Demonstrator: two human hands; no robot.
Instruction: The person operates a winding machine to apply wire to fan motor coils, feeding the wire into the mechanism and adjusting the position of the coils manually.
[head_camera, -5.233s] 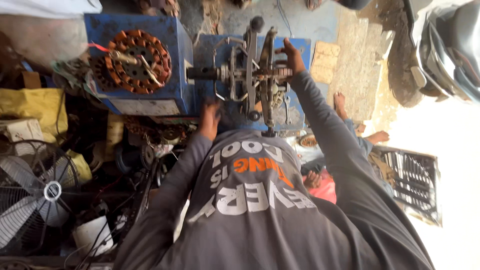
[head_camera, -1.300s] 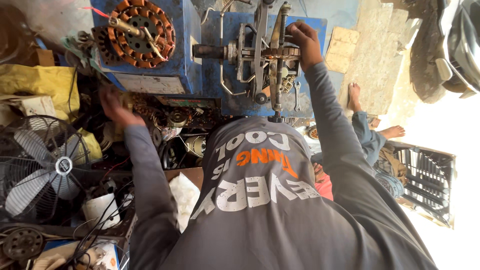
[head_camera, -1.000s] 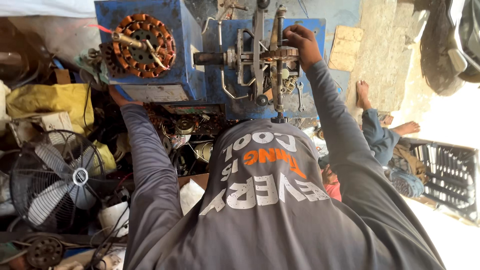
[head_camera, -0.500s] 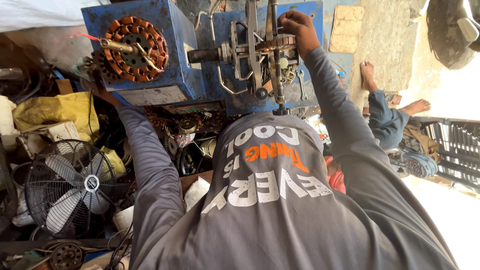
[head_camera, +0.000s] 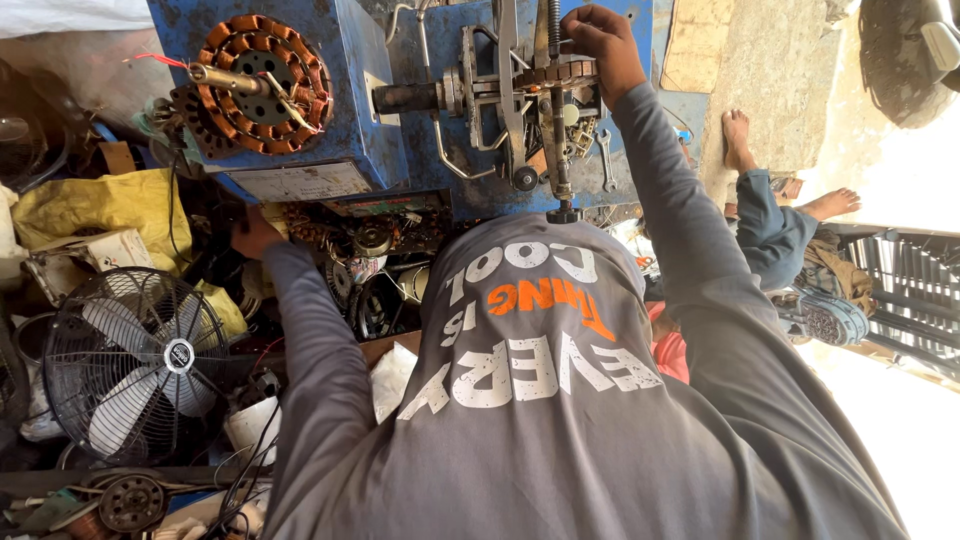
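Right hand (head_camera: 603, 38) is raised to the metal winding frame (head_camera: 530, 90) on the blue machine (head_camera: 400, 130) — grip closed around the frame's upper bar, fingers wrapped over it. Just beside that grip, toward the left hand, the frame's horizontal shaft (head_camera: 405, 97) runs into the blue housing; below the grip hang the frame's vertical rods, ending in a black knob (head_camera: 525, 178).

Left hand (head_camera: 252, 235) reaches under the blue housing, into a heap of motor parts (head_camera: 370, 245). Fingers are hidden among the clutter — cannot tell whether this grip is closed or apart, or on what.

Above the left hand, a stator with copper windings (head_camera: 250, 85) sits mounted on the housing face. Below that hand stands a caged fan (head_camera: 135, 365); a yellow bag (head_camera: 95, 205) lies beside it.

Another person's bare feet (head_camera: 780, 195) lie well off to the right.
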